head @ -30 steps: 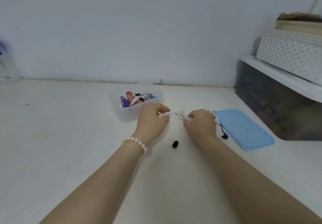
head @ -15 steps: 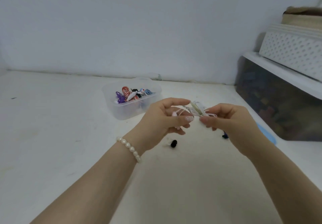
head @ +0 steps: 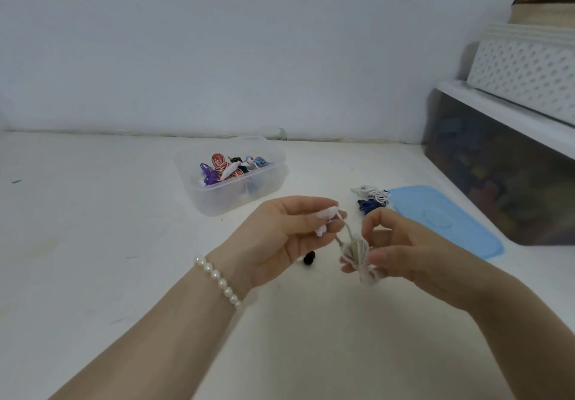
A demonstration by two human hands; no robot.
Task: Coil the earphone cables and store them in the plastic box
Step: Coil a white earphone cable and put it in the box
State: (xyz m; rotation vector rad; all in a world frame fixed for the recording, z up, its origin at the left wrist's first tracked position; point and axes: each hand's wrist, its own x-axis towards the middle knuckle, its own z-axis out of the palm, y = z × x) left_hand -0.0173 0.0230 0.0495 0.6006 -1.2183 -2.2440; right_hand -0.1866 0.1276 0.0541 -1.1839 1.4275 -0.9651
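We see the plastic box [head: 199, 195] mid-table [head: 77, 259], coiled earphones [head: 231, 167] in it. Lid [head: 445, 219] lies right, loose earphones [head: 371, 198] just left of it. Bin [head: 504, 175] at right edge.

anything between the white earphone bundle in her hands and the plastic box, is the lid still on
Nothing visible blocks it. The plastic box stands open beyond the left hand; the blue lid lies flat to the right. The right hand pinches the white cable bundle above bare table.

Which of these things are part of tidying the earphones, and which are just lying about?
Part of the job: white earphones, held by left hand and right hand; plastic box; blue lid; loose earphones.
Lying about: dark bin, white basket, black bit.
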